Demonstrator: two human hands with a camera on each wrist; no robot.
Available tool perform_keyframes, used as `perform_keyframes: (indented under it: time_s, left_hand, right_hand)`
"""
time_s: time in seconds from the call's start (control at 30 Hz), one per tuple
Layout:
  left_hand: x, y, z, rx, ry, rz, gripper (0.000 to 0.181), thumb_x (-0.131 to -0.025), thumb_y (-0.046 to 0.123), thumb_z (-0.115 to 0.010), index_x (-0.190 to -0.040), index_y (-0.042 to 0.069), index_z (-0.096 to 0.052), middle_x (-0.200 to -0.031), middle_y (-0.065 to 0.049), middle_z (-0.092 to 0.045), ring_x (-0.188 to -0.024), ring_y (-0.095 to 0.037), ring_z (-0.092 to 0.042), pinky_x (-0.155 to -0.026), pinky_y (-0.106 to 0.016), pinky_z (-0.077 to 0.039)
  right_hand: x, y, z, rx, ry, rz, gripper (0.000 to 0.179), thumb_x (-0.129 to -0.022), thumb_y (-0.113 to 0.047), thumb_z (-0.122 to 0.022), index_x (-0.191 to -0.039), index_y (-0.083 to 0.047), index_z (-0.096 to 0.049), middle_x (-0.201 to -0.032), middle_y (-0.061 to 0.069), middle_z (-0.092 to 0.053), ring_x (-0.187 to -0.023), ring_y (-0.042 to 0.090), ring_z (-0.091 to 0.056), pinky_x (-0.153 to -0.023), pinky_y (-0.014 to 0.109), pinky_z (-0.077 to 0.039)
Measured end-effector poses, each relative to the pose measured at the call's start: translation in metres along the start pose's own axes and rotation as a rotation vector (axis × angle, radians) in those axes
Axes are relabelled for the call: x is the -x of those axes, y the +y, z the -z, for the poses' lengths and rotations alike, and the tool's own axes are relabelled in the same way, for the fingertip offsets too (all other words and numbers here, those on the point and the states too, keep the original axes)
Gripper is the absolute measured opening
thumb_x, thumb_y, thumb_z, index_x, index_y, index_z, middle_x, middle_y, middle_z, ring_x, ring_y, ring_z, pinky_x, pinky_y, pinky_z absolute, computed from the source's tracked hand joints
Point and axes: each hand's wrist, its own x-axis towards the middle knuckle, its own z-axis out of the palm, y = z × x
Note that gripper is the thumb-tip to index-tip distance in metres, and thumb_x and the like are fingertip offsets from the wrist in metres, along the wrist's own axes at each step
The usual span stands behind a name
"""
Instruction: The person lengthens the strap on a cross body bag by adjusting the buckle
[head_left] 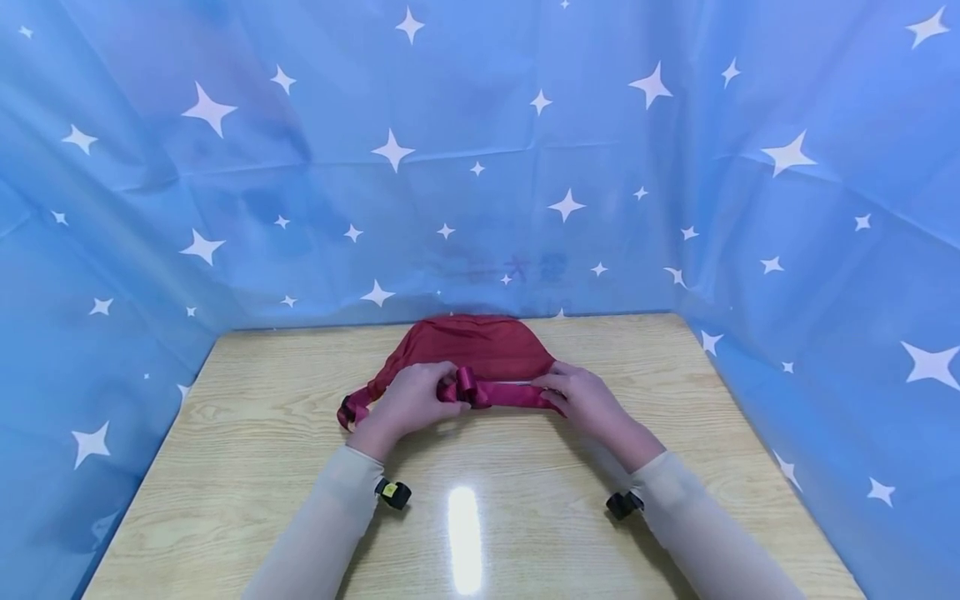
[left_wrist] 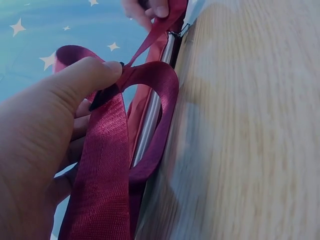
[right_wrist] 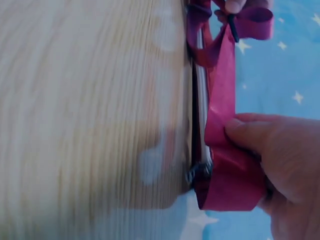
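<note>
Left hand (head_left: 414, 400) pinched black buckle (right_wrist: 233, 28) on a red strap (left_wrist: 102, 165); right hand (head_left: 585, 402) pinched that strap farther along. Red bag (head_left: 480, 346) lay on counter (head_left: 240, 467), just behind.

Blue star-printed cloth (head_left: 495, 200) behind and beside a pale wood-grain table (head_left: 540, 492).

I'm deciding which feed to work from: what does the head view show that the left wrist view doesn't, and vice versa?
Only the head view shows the broad panel of the red bag, the pale sleeves and the black devices at the wrists.

Only the left wrist view shows the dark slider pinched by the left hand.

Both show the left hand, the right hand (only partly in the wrist view), the dark-red strap, the wooden tabletop and the starry curtain.
</note>
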Motion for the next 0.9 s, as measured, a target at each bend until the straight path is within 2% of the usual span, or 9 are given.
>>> perform_keyframes:
  time_s: [0.13,0.27,0.4,0.57,0.7,0.8,0.9]
  left_hand:
    - [0.000,-0.001,0.003,0.012,0.011,0.006,0.040,-0.090,0.043,-0.093,-0.117,0.022,-0.074,-0.096,0.015,-0.070,-0.088,-0.006,-0.066,-0.083,-0.034,-0.057]
    - [0.001,0.000,0.004,0.048,0.006,0.015,0.042,-0.091,0.043,-0.093,-0.122,0.021,-0.075,-0.098,0.015,-0.072,-0.090,-0.005,-0.067,-0.085,-0.035,-0.058]
    - [0.002,0.001,0.006,0.079,0.002,0.019,0.043,-0.091,0.043,-0.093,-0.124,0.022,-0.075,-0.099,0.015,-0.072,-0.091,-0.005,-0.068,-0.086,-0.036,-0.058]
    - [0.002,0.003,0.007,0.070,0.011,0.011,0.042,-0.091,0.041,-0.094,-0.124,0.022,-0.075,-0.100,0.013,-0.073,-0.091,-0.005,-0.068,-0.085,-0.036,-0.059]
    - [0.002,0.003,0.008,0.067,0.008,0.006,0.043,-0.091,0.039,-0.094,-0.125,0.021,-0.075,-0.101,0.012,-0.074,-0.091,-0.005,-0.068,-0.084,-0.035,-0.058]
    - [0.002,0.003,0.007,0.060,0.008,0.003,0.043,-0.090,0.039,-0.095,-0.124,0.022,-0.075,-0.099,0.014,-0.074,-0.089,-0.004,-0.068,-0.083,-0.034,-0.058]
    - [0.001,0.002,0.006,0.055,0.017,-0.005,0.043,-0.089,0.039,-0.095,-0.123,0.022,-0.075,-0.098,0.015,-0.073,-0.088,-0.003,-0.067,-0.083,-0.033,-0.058]
  right_hand:
    - [0.004,0.003,0.004,0.057,0.028,0.004,0.027,-0.091,0.003,-0.088,-0.115,-0.007,-0.085,-0.099,0.005,-0.070,-0.082,0.023,-0.068,-0.074,0.040,-0.059]
    - [-0.002,-0.006,0.001,0.052,0.030,-0.008,0.027,-0.095,-0.011,-0.089,-0.121,-0.006,-0.082,-0.107,0.006,-0.070,-0.093,0.025,-0.069,-0.085,0.045,-0.060]
    - [-0.020,-0.025,-0.009,-0.068,-0.021,-0.060,0.040,-0.102,-0.028,-0.084,-0.135,-0.007,-0.076,-0.121,0.007,-0.071,-0.111,0.028,-0.068,-0.099,0.052,-0.057]
    - [-0.044,-0.044,-0.027,-0.224,-0.087,-0.117,0.042,-0.108,-0.032,-0.076,-0.144,-0.012,-0.071,-0.136,0.006,-0.072,-0.130,0.027,-0.067,-0.110,0.050,-0.054]
    - [-0.051,-0.050,-0.037,-0.265,-0.045,-0.116,0.028,-0.107,-0.024,-0.077,-0.133,-0.014,-0.078,-0.127,0.002,-0.078,-0.123,0.022,-0.071,-0.107,0.047,-0.055]
    - [-0.048,-0.051,-0.038,-0.276,0.014,-0.086,0.019,-0.106,-0.019,-0.077,-0.124,-0.016,-0.082,-0.113,-0.002,-0.079,-0.109,0.017,-0.074,-0.097,0.044,-0.058]
    - [-0.042,-0.048,-0.034,-0.296,0.043,-0.064,0.018,-0.107,-0.015,-0.076,-0.122,-0.018,-0.084,-0.104,-0.005,-0.076,-0.094,0.012,-0.070,-0.084,0.039,-0.058]
